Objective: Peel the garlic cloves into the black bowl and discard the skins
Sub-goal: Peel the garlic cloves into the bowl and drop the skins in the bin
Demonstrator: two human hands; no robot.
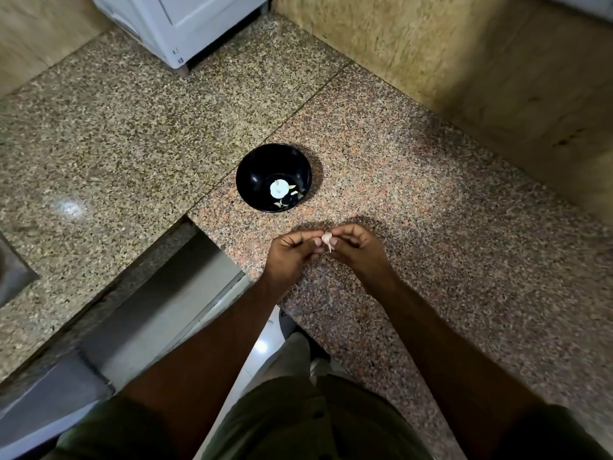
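A small pale garlic clove (pixel 326 240) is pinched between the fingertips of both hands, just above the speckled granite counter (pixel 431 227). My left hand (pixel 292 255) grips it from the left and my right hand (pixel 356 249) from the right, with a strip of skin hanging down below the clove. The black bowl (pixel 255 167) stands on the counter a little beyond and left of my hands. It holds a white garlic piece (pixel 278 188) and a few small pale bits.
A white appliance (pixel 185 24) stands at the back of the counter. A tiled wall (pixel 464 61) runs along the right. The counter is L-shaped, with a gap to the floor (pixel 185 293) at the lower left beside my arms.
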